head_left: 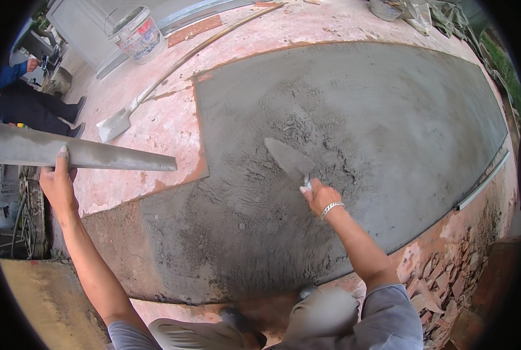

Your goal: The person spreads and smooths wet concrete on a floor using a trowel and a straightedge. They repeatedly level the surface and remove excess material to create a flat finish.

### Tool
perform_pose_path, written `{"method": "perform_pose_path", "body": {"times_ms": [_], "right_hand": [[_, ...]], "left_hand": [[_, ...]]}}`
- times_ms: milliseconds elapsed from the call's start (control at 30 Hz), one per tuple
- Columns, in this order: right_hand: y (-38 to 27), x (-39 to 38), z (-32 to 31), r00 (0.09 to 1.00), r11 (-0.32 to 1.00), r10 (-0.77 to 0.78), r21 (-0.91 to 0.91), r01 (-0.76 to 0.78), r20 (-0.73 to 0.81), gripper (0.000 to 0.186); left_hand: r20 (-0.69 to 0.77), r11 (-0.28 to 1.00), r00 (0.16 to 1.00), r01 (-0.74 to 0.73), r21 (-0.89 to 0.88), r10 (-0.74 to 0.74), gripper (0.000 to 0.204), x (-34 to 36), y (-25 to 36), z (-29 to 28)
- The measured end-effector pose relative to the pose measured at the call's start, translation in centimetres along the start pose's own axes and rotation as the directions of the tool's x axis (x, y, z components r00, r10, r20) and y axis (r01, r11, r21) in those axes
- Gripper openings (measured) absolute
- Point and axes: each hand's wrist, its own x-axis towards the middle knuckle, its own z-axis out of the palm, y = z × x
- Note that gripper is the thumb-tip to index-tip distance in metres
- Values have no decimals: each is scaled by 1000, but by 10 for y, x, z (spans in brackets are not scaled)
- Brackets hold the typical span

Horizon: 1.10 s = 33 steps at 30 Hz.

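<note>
My right hand (321, 197), with a silver bracelet at the wrist, is closed round the handle of a pointed trowel (288, 158). The trowel's blade lies over the wet grey mortar (377, 151), its tip toward the far left. Around the blade the mortar is rough and clumpy; farther right and at the back it looks smooth. Off to the left, my left hand (60, 182) grips a long grey straightedge (85, 153) from below, its thumb on the near face. The straightedge is raised, pointing sideways, and its left part runs toward the picture's edge.
A shovel (117, 122) with a long wooden handle lies on the pinkish floor, near a white bucket (138, 38). At the far left another person (36, 105) stands. A metal strip (483, 182) edges the mortar at right; broken tile rubble (447, 286) lies near my right side.
</note>
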Motion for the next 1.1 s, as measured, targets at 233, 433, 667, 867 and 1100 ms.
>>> {"method": "perform_pose_path", "body": {"times_ms": [233,433,667,867,1100], "right_hand": [[0,81,-17,989,990,46,-136,-26,144,45],[23,149,-40,972,972,231,-39,-233,-41,48],[66,151,-51,917,914,396,113,-389,-53,53],[96,138,-47,914,899,406,192,-394,-25,54],[138,91,-35,855,839,514,252,-482,-77,57]], "left_hand": [[-55,1000,998,30,-6,-30,47,-15,-52,28],[36,1000,999,0,-2,0,43,-14,-35,49],[47,1000,999,-6,-3,6,41,-15,-29,53],[10,999,1000,24,40,-24,43,-14,-42,35],[-3,999,999,49,12,-49,45,-12,-59,17]]}}
